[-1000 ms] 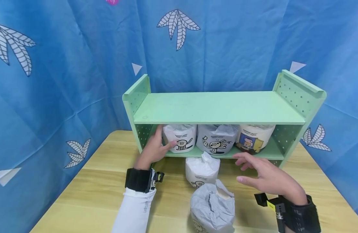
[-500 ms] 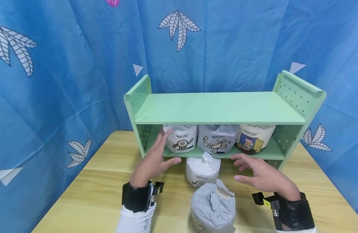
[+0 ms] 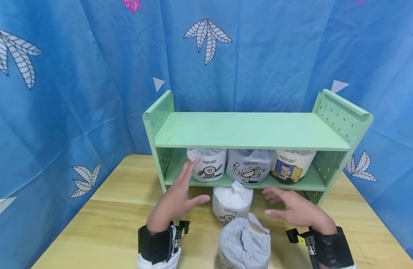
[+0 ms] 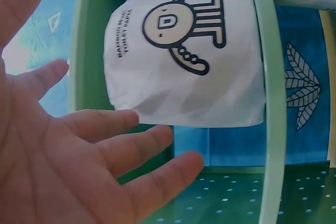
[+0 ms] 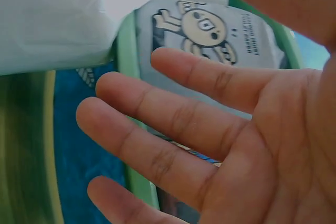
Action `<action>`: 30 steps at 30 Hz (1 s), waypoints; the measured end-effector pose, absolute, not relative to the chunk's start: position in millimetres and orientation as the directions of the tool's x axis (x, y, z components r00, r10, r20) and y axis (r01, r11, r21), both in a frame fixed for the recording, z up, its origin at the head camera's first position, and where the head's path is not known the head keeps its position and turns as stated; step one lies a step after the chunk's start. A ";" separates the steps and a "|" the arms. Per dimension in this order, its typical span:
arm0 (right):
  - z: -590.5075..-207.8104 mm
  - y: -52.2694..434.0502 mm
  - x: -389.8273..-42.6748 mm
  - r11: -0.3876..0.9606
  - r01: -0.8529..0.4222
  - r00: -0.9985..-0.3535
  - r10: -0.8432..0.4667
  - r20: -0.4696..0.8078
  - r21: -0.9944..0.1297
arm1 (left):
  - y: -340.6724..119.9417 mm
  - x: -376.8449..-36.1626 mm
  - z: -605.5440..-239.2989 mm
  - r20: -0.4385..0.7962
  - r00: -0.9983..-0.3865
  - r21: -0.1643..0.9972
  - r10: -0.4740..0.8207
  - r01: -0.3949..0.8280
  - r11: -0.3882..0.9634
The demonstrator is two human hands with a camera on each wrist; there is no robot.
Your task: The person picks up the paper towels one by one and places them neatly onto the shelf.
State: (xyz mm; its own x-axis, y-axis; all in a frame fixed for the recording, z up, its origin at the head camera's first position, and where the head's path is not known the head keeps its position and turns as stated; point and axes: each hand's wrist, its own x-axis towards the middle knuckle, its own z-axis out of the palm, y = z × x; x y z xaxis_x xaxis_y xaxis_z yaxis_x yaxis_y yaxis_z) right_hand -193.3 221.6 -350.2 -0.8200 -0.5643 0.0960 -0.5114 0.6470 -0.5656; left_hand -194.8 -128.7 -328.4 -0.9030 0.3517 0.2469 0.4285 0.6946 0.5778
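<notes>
A mint-green two-tier shelf (image 3: 250, 130) stands on the wooden table (image 3: 102, 220). Its lower tier holds three wrapped paper rolls: a white one at left (image 3: 207, 164) (image 4: 184, 56), a grey-white one in the middle (image 3: 249, 166) (image 5: 210, 30), a cream one at right (image 3: 292, 166). On the table in front stands a white wrapped roll (image 3: 232, 203), and nearer me a grey wrapped roll (image 3: 245, 243). My left hand (image 3: 179, 196) hovers open left of the white roll, my right hand (image 3: 290, 209) open to its right. Neither touches anything.
Blue cloth with leaf prints (image 3: 58, 93) hangs behind and on both sides of the table. The top board of the shelf is bare. Black straps sit on both wrists.
My left hand has drawn back from the left roll on the lower tier toward me. My right hand has moved slightly left and nearer. The rolls have not moved.
</notes>
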 end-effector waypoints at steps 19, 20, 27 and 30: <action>-388.9 207.8 -217.1 0.702 -0.425 -0.821 -0.565 -0.083 -0.571 | -103.5 -182.4 -321.1 0.195 -0.739 0.478 0.645 0.646 0.595; -391.8 207.2 -218.2 0.704 -0.423 -0.822 -0.563 -0.085 -0.570 | -100.7 -182.4 -321.5 0.180 -0.728 0.473 0.662 0.654 0.590; -417.6 197.8 -231.2 0.705 -0.387 -0.856 -0.515 -0.054 -0.594 | -86.0 -183.1 -325.5 0.128 -0.622 0.487 0.773 0.718 0.497; -429.3 193.0 -236.7 0.656 -0.379 -0.863 -0.505 -0.005 -0.653 | -83.1 -183.8 -326.2 0.118 -0.591 0.485 0.798 0.735 0.474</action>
